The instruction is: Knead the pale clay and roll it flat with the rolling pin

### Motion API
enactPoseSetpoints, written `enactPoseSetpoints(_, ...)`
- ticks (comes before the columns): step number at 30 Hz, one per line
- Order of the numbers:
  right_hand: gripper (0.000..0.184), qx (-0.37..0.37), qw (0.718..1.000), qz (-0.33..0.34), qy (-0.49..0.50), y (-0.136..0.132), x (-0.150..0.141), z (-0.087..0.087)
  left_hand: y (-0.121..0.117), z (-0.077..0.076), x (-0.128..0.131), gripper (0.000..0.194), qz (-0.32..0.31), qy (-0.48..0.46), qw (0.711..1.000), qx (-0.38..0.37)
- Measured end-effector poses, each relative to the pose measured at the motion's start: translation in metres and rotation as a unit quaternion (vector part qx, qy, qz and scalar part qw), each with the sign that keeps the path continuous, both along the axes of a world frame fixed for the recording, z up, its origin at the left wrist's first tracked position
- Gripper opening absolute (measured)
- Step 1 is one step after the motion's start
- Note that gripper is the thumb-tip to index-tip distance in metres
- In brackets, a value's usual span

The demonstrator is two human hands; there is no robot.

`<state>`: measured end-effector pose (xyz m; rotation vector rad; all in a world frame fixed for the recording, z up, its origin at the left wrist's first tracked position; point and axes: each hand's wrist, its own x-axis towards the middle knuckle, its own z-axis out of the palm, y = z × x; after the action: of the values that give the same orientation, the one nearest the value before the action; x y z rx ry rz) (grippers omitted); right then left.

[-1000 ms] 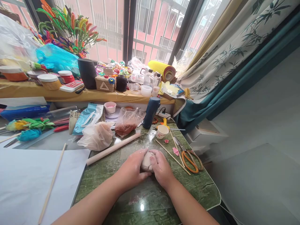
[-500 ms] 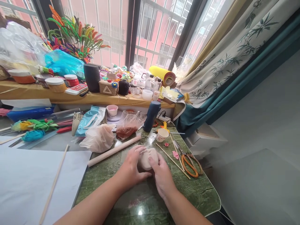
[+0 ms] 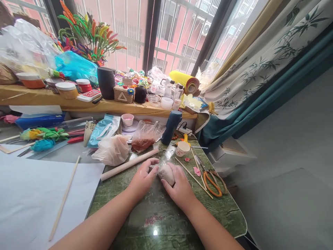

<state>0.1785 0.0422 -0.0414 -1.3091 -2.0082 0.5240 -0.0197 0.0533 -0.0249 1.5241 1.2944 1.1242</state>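
A pale lump of clay [image 3: 167, 174] sits low over the green tabletop, its surface uneven. My right hand [image 3: 181, 186] wraps around it from the right, thumb on the near side and fingers over the top. Just left of the lump is my left hand [image 3: 142, 178], its fingers curved and parted from the thumb. Whitish residue shows on the left fingertips; whether a small bit of clay is there I cannot make out. Behind my left hand a wooden rolling pin [image 3: 130, 164] lies diagonally.
To the right lie orange-handled scissors [image 3: 212, 184], thin sticks [image 3: 194, 177] and a paper cup [image 3: 182, 149]. A dark blue bottle [image 3: 171, 127], a bag of brown material [image 3: 143, 140] and a crumpled plastic bag [image 3: 111, 151] stand behind. White paper [image 3: 33, 198] covers the left side.
My left hand has come off the clay and moved slightly left. The lump now rests in my right hand alone, turned and more rounded. The view has shifted slightly.
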Motion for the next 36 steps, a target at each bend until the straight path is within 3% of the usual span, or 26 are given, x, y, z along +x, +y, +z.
enactPoseSetpoints(5, 0.064, -0.061, 0.993, -0.017, 0.099, 0.005, -0.002, 0.006, 0.000, 0.004, -0.001, 0.032, -0.035, 0.026, 0.999, -0.001)
enactPoseSetpoints(9, 0.058, -0.166, 0.948, -0.068, 0.264, 0.011, -0.003, 0.030, 0.002, 0.002, -0.004, 0.038, -0.016, 0.005, 1.000, -0.023)
enactPoseSetpoints(11, 0.060, -0.159, 0.938, -0.061, 0.303, 0.011, -0.001, 0.042, 0.003, 0.002, -0.004, 0.040, -0.013, -0.008, 0.999, -0.032)
enactPoseSetpoints(13, 0.063, -0.107, 0.955, -0.054, 0.271, 0.009, 0.001, 0.045, 0.004, 0.001, -0.004, 0.040, -0.014, -0.011, 0.999, -0.032)
enactPoseSetpoints(16, 0.060, -0.027, 0.992, 0.003, 0.123, 0.005, 0.002, 0.031, 0.003, 0.002, -0.003, 0.036, -0.011, -0.003, 1.000, -0.019)
enactPoseSetpoints(18, 0.059, -0.006, 0.998, 0.049, 0.036, 0.004, 0.001, 0.017, 0.002, 0.002, -0.002, 0.034, -0.011, 0.009, 1.000, -0.014)
enactPoseSetpoints(21, 0.062, -0.001, 0.998, 0.067, -0.006, 0.004, -0.002, 0.004, 0.001, 0.001, -0.001, 0.033, -0.041, 0.037, 0.998, -0.009)
enactPoseSetpoints(27, 0.085, -0.039, 0.996, 0.023, 0.078, -0.002, 0.006, 0.002, -0.007, -0.001, 0.001, 0.053, -0.103, 0.119, 0.986, 0.053)
enactPoseSetpoints(30, 0.059, -0.081, 0.983, 0.023, 0.163, -0.005, 0.014, -0.001, -0.012, 0.000, 0.000, 0.063, -0.116, 0.141, 0.981, 0.061)
enactPoseSetpoints(32, 0.044, -0.098, 0.974, -0.011, 0.203, -0.009, 0.015, -0.003, -0.015, -0.001, 0.003, 0.072, -0.128, 0.151, 0.978, 0.063)
enactPoseSetpoints(36, 0.046, -0.118, 0.963, -0.084, 0.229, -0.024, 0.002, 0.000, -0.020, -0.008, 0.017, 0.109, -0.106, 0.167, 0.979, 0.058)
